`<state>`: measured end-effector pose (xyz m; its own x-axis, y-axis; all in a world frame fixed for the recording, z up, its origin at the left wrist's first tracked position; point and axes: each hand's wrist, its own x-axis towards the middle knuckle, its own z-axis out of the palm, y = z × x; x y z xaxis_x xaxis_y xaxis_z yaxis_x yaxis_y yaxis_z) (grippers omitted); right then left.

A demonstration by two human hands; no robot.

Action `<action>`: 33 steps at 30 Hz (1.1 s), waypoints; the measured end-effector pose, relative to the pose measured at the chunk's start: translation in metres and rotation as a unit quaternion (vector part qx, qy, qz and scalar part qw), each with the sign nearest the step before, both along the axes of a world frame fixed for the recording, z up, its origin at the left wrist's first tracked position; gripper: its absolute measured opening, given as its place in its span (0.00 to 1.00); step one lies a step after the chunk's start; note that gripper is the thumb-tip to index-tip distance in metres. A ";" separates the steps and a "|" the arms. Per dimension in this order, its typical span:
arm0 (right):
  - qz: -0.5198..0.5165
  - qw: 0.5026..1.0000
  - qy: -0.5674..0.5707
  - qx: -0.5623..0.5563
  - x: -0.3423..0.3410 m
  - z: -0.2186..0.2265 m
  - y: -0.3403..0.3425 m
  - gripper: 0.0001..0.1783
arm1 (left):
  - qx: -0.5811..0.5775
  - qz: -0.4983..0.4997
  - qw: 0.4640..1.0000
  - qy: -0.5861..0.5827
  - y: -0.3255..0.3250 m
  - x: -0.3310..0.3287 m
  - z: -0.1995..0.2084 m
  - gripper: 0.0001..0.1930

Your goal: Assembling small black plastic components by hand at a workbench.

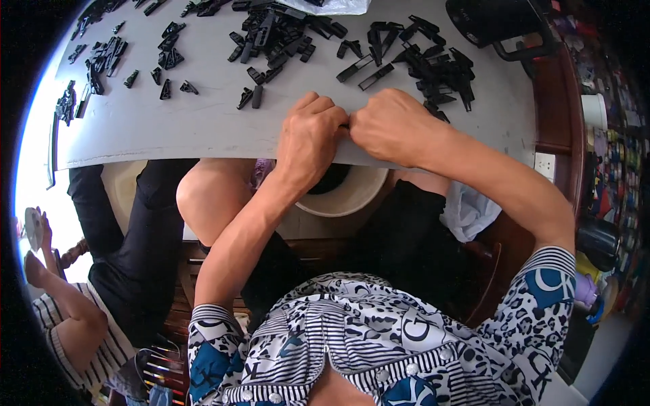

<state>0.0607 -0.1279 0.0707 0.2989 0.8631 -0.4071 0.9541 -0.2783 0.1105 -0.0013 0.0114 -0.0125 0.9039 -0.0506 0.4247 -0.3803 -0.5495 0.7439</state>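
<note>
"Hands: what are they holding?"

"The left hand (308, 132) and the right hand (386, 125) are meeting over the near part of the pale grey table (183, 132), backs uppermost. A small dark piece (346, 124) is showing between them."

"How tightly are they gripping?"

"Both are curling into near-complete fists, leaving only a sliver of the piece in sight. The fingers (328, 114) are hiding its form, so I cannot tell its exact kind."

"And the loose parts?"

"Black plastic clip-like parts are lying in groups: a central heap (277, 34) beyond the hands, a right-hand cluster (440, 71) beyond the right forearm, and a left-hand cluster (105, 57) towards the table's left end. A short black bar (257, 96) is lying beyond the left hand, just beside a smaller black part (244, 99)."

"What else are you recording?"

"A black handled vessel (497, 24) is occupying the far right of the table, and a whitish plastic bag (332, 5) is lying beyond the central heap. Below the near edge, a round cream container (355, 204) is showing between the wearer's knees (210, 193). At far left, another person's bent arm (74, 311) is appearing."
</note>
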 end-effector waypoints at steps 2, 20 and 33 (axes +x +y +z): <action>-0.003 1.000 0.003 -0.016 -0.001 0.001 0.002 0.08 | 0.005 -0.008 1.000 -0.001 0.000 0.001 -0.001 0.05; -0.128 0.991 0.022 0.041 -0.021 -0.006 0.005 0.06 | -0.011 -0.005 1.000 -0.004 0.000 0.004 -0.003 0.05; -0.097 0.994 0.022 0.052 -0.009 -0.006 0.002 0.05 | 0.001 -0.033 0.999 -0.005 0.004 0.005 -0.003 0.03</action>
<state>0.0513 -0.1258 0.0648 0.4473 0.8296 -0.3343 0.8849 -0.4648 0.0307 0.0041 0.0155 -0.0155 0.8943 -0.1101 0.4337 -0.4229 -0.5244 0.7390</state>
